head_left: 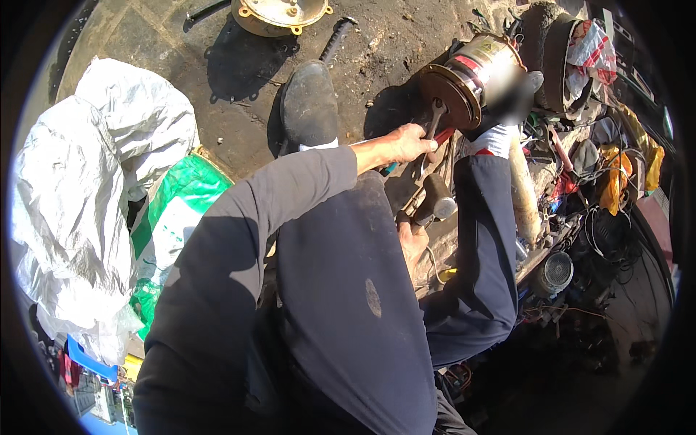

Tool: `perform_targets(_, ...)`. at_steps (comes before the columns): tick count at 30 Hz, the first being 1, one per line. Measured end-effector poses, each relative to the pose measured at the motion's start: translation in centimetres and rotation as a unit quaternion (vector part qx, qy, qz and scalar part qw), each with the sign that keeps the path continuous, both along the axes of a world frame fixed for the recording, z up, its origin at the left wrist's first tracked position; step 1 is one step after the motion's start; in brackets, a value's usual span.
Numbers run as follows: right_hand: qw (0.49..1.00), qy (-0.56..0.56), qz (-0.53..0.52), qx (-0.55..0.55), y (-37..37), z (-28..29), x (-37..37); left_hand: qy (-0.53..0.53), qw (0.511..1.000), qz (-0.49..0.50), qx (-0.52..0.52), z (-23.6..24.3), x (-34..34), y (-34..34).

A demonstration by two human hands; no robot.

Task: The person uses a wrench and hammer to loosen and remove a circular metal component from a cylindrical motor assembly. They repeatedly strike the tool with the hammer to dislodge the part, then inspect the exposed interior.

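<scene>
My left hand (407, 143) reaches across my left leg, its fingers closed round a metal wrench (437, 116). The wrench's upper end lies against the brown round end face of a cylindrical motor (484, 61) that rests on its side by my right foot. A red piece (444, 135) shows beside those fingers; I cannot tell whether they also hold it. Between my legs, my right hand (412, 246) is partly hidden by my left thigh. It is closed at a hammer (436, 197), whose thick metal head shows just above the fingers; the handle is mostly hidden.
A round metal cover (281, 13) with lugs lies at the far edge, near a ribbed rod (338, 40). White sacks (65, 188) and a green-white bag (185, 192) lie at left. On the right are a dark cylinder (547, 54), a pale tube (523, 192) and heaped scrap and wires.
</scene>
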State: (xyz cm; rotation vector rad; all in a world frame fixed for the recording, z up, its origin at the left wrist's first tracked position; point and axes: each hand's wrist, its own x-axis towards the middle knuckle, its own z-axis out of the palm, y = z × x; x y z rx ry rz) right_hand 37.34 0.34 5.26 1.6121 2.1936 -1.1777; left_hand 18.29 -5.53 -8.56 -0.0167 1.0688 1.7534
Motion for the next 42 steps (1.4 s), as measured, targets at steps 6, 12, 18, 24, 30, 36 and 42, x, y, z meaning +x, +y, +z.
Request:
perform_targets(6, 1.0, -0.01, 0.006, 0.012, -0.4, -0.5, 0.1, 0.08, 0.991, -0.037, -0.098, -1.5, 1.1, 1.4)
perform_targets(12, 0.999, -0.012, -0.042, -0.011, -0.8, 0.1, -0.9, 0.115, 0.981, -0.065, -0.145, -2.6, 1.3, 0.4)
perform_targets(18, 0.987, 0.027, -0.125, -0.092, -0.2, 0.2, -2.9, 0.112, 0.982, -0.064, -0.134, -2.9, 1.4, 0.5)
perform_targets(24, 0.991, 0.114, -0.059, -0.026, 3.6, -2.1, -7.9, 0.103, 0.987, -0.045, -0.116, -3.1, 1.5, 0.5)
perform_targets(30, 0.979, 0.14, 0.088, 0.119, 8.4, -3.3, -15.6, 0.109, 0.983, -0.045, -0.139, -3.0, 1.5, 0.7)
perform_targets(36, 0.959, 0.163, 0.219, 0.076, 9.6, -2.9, -18.2, 0.109, 0.981, -0.036, -0.154, -3.7, 1.9, 1.1)
perform_targets(42, 0.922, 0.098, 0.35, 0.134, 7.5, -1.9, -22.8, 0.117, 0.984, 0.045, -0.13, -3.5, 1.7, 1.2)
